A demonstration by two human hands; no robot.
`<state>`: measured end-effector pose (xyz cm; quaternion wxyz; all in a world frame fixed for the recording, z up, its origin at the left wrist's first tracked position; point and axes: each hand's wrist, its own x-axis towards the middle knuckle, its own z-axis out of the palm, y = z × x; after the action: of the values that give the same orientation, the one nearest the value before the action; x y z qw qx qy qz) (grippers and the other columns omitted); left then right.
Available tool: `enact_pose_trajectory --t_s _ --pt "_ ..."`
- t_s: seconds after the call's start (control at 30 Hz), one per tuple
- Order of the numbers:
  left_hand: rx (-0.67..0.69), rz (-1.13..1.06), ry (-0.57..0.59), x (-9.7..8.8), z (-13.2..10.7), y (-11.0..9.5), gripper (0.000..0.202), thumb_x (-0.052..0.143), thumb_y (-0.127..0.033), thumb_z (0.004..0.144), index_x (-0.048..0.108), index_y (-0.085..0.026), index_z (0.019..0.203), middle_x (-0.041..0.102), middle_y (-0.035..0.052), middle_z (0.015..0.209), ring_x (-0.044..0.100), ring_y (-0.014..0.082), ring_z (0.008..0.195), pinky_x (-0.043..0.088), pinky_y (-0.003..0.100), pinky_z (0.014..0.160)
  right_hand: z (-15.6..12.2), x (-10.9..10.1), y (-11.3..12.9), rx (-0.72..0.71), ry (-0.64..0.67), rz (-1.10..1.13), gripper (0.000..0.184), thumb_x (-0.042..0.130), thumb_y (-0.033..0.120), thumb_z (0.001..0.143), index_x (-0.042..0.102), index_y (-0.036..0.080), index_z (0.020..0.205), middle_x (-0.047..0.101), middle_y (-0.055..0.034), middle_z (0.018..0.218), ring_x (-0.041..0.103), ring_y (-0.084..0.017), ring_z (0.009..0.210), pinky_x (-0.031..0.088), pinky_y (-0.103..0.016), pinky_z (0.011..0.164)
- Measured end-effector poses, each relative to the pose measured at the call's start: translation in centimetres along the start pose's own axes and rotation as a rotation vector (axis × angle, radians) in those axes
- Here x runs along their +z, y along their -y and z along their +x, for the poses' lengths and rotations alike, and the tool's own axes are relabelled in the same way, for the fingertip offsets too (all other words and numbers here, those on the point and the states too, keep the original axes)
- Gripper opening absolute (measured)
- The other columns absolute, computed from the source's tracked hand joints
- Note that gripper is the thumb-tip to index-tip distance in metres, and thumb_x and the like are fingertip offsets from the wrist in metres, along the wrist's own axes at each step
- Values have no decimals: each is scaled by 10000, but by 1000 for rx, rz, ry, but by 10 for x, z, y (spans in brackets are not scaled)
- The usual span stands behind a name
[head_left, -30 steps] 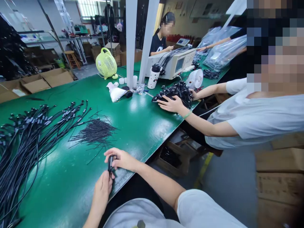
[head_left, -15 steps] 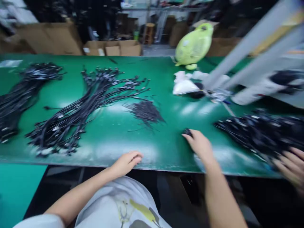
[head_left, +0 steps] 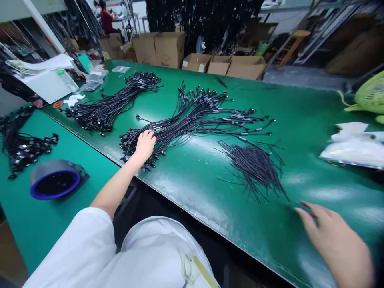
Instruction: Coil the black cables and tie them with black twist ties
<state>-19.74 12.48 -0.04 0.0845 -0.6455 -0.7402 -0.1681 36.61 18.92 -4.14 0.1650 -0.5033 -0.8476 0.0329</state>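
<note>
Has fingers of L hand (head_left: 145, 145) bent & close together, resting on near end of mid cable bundle (head_left: 183, 124) — can't tell if gripping a cable or just lying on top. Has thumb & forefinger of R hand (head_left: 336, 236) pointed left w/ narrow gap betw. tips; too blurred to tell if pinching anything.

Reaches w/ L arm fwd & out to left, back of hand up. Holds R hand low at right, near closest end of pile of thin black strips (head_left: 253, 162), wrist twd bottom-right corner; can't tell if touching green table (head_left: 186, 188).

Can count 3 cable bundles: mid one under L hand, running slantwise across table; 1 more, left bundle (head_left: 120, 98), farther left on same table; 1, side bundle (head_left: 28, 146), on side table (head_left: 18, 216). Can count just 1 pile of strips. Farther out, shows 1 grey round holder w/ blue rim (head_left: 55, 165) on side table, 1 white bag (head_left: 354, 142) & 1 lime-green fan (head_left: 370, 94) at right, both cut by frame edge. Beyond table's far side, shows 1 wooden stool (head_left: 300, 34) & 1 seated person in red (head_left: 108, 20).
</note>
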Motion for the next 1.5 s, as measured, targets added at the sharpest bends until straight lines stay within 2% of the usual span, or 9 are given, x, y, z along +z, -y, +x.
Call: enact_pose_trajectory --t_s 0.27,0.43,0.53,0.67,0.83,1.0,1.17,1.33,1.5 --pt "180 -484 -174 -45 7 -37 247 414 -264 962 643 -179 928 667 66 1025 596 179 1001 447 328 931 64 1 149 -162 61 222 377 398 416 940 533 226 1236 614 -115 1166 651 -243 952 538 -399 836" --pt "305 -456 0 -62 -13 -82 193 437 -247 944 608 -178 886 633 61 946 575 183 879 458 315 818 121 4 229 -281 -9 303 581 487 319 921 288 238 1460 361 -148 1451 608 -222 1056 522 -387 905" --pt "397 -462 90 -56 -32 -87 85 518 -249 906 574 -186 915 619 70 987 537 220 966 455 356 861 158 23 251 -433 122 194 528 546 272 895 398 231 1400 341 -124 1473 525 -224 1197 485 -353 956" --pt "414 -493 183 -42 -54 -64 62 523 -216 898 556 -193 945 607 81 1068 515 231 1048 446 377 910 206 38 237 -424 298 -10 136 554 174 868 657 169 958 616 -106 1096 613 -196 963 492 -286 828" --pt "88 -511 198 -32 -63 -25 187 420 -280 940 586 -200 914 629 68 937 572 212 873 446 356 821 232 3 215 -297 61 -28 263 356 111 921 601 140 1014 588 -140 1125 569 -207 992 449 -305 846" --pt "-12 -1013 391 -46 -64 -28 264 418 -370 940 574 -184 838 611 48 864 558 175 831 441 307 816 239 -55 218 -459 -355 -54 262 332 210 973 592 175 978 610 -106 1066 522 -209 976 392 -321 870" --pt "-6 -1622 532 -65 -75 -29 266 584 -376 870 582 -142 746 624 96 971 591 186 900 469 300 814 249 -97 171 -198 -409 -298 277 386 276 992 616 121 979 618 -141 1047 513 -209 932 355 -326 799" --pt "-203 -1863 472 -75 -85 -20 216 704 -335 788 609 -143 763 643 108 1004 640 178 853 501 267 712 218 -98 132 -72 -382 -285 458 233 355 1031 617 107 1007 635 -170 936 553 -182 838 327 -293 674" --pt "-174 -1441 349 -69 -73 -44 172 575 -321 874 628 -176 952 661 83 977 611 141 739 493 275 676 122 -70 181 -324 55 -356 335 409 385 986 571 178 779 610 -85 663 524 -153 535 171 -289 496"
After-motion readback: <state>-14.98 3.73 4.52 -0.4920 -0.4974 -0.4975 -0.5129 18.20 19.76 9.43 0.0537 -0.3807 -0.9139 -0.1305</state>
